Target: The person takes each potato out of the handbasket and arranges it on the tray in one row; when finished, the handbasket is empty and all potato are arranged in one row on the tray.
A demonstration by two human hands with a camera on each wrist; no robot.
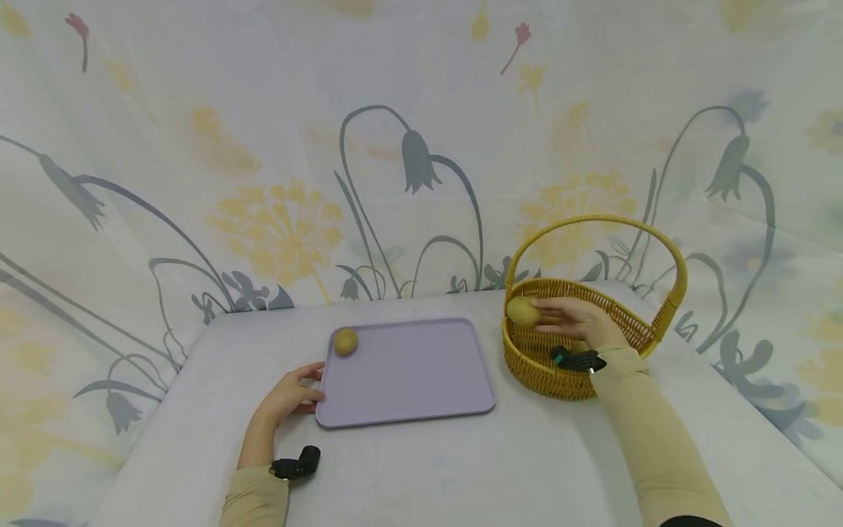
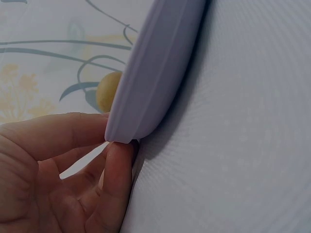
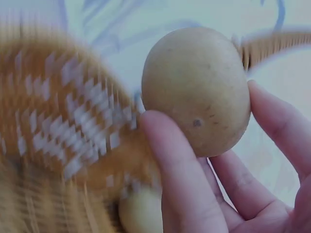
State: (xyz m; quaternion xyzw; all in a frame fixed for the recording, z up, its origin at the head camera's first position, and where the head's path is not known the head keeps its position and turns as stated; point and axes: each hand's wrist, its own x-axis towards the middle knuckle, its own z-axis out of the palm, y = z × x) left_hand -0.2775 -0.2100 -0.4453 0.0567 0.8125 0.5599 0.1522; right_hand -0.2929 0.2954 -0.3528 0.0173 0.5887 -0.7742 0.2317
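My right hand (image 1: 579,322) holds a potato (image 1: 523,312) over the left part of a wicker basket (image 1: 536,375). In the right wrist view, fingers and thumb grip the round, tan potato (image 3: 194,92) around its sides, and a small dark spot shows on its skin. A second potato (image 1: 345,342) lies in the far left corner of a pale purple tray (image 1: 408,380). At the tray's left edge is my left hand (image 1: 286,395). The left wrist view shows its fingers pinching the tray's rim (image 2: 141,92), above and below.
Another potato (image 3: 141,209) lies inside the basket, partly hidden by the right hand. The basket's tall arched handle (image 1: 596,218) rises above that hand. A white cloth (image 1: 421,476) covers the table, and a flower-printed curtain (image 1: 296,146) hangs behind it.
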